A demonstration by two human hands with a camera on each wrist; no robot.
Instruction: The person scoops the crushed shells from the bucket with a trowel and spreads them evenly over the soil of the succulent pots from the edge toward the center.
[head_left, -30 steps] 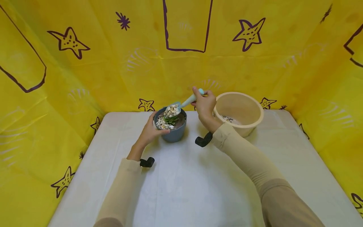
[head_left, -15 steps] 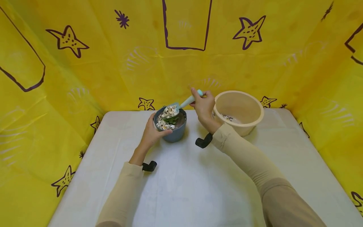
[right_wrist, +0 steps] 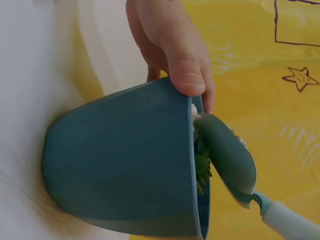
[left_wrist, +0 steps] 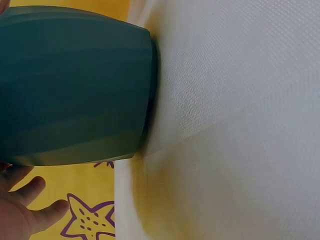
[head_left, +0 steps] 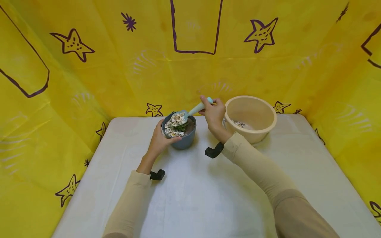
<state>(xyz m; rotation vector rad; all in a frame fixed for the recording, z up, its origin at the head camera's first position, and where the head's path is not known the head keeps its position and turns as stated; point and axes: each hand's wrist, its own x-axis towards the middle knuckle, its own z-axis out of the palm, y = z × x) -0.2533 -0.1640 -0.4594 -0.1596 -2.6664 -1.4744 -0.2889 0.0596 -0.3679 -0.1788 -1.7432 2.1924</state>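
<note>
My left hand (head_left: 158,141) grips a blue-grey plant pot (head_left: 185,142) by its left side, thumb at the near rim. In the right wrist view that thumb presses against the rim. Inside the pot grows a small green succulent (right_wrist: 202,164), with pale pebbles on its left and bare brown soil (head_left: 189,127) on the right. My right hand (head_left: 215,115) pinches the handle of a light blue hand trowel (head_left: 197,108). The trowel's blade, heaped with pebbles (head_left: 178,119), slants down over the pot and covers part of the plant.
A beige basin (head_left: 269,127) with a few leftover pebbles (head_left: 238,123) stands just right of my right hand. Both stand on a white-covered table (head_left: 190,191). A yellow patterned cloth (head_left: 190,76) rises behind and at both sides.
The trowel blade has moved slightly left and lower over the pot, tilting toward the pebbles there. My right hand has dropped a little; my left hand's thumb has shifted slightly along the rim.
</note>
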